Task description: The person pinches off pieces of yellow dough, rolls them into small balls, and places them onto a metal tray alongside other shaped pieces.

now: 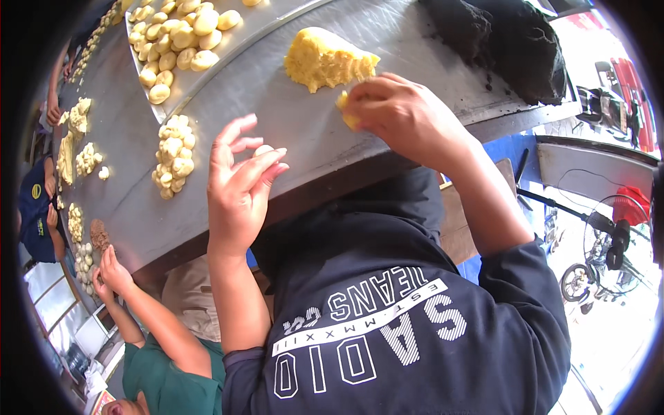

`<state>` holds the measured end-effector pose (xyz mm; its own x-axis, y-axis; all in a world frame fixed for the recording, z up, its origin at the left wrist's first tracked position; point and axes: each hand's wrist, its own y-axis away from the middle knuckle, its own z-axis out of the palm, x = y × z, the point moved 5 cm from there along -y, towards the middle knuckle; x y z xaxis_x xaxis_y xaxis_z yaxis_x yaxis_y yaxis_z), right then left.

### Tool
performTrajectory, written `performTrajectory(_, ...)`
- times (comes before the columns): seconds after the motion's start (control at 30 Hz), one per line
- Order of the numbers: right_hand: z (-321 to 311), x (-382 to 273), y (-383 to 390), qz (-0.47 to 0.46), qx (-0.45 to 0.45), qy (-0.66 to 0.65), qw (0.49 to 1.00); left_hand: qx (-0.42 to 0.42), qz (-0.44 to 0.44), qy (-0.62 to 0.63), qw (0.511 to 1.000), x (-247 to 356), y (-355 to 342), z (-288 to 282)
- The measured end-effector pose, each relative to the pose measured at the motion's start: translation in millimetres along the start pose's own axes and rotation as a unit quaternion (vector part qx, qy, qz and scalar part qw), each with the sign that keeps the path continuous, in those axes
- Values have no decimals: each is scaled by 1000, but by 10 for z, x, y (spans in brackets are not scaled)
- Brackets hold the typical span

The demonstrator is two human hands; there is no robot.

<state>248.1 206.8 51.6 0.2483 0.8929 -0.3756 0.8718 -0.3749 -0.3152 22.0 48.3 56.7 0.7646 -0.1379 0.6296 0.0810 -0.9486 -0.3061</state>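
My left hand (238,183) is raised over the steel table's near part, fingers curled around a small pale dough piece (263,149), partly hidden by the fingertips. My right hand (391,111) pinches a bit of yellow paste (348,117) just below a large, crumbly yellow lump (325,59) lying on the metal surface (273,100). Left of my left hand sits a heap of small pale dough pieces (173,155). A tray (218,66) at the upper left holds several rounded pale dough balls (183,34).
A black bundle (505,52) lies at the upper right. A co-worker in green (169,370) works at lower left beside brown paste (100,235); other people (38,207) stand at far left among more dough piles (86,159). A fan (615,228) and motorbikes (588,273) are at right.
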Motion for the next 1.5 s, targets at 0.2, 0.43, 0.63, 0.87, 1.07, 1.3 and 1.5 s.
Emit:
performTrajectory(0.2, 43, -156, -99, -4, 29, -10, 1000, 44, -36, 85, 995, -241, 18, 97)
performTrajectory(0.43, 371, -232, -405, 7, 61, 125, 990, -103, -64, 119, 986, -237, 19, -61)
performTrajectory(0.63, 166, -197, -309, 7, -14, -66, 998, 1, -144, 256, 956, -355, 229, 82)
performTrajectory(0.87, 120, -361, -173, 22, 96, -14, 995, 12, -2, -48, 999, -67, 292, 81)
performTrajectory(1.07, -49, -225, -13, 3, 38, -47, 998, 64, -102, 98, 988, -41, 399, 103)
performTrajectory(1.3, 196, -283, -244, -51, 37, -40, 997, 34, -2, -67, 997, -96, 314, -36)
performTrajectory(1.5, 131, -357, -213, -18, 96, 38, 995, -40, -147, 41, 987, -220, 151, -91)
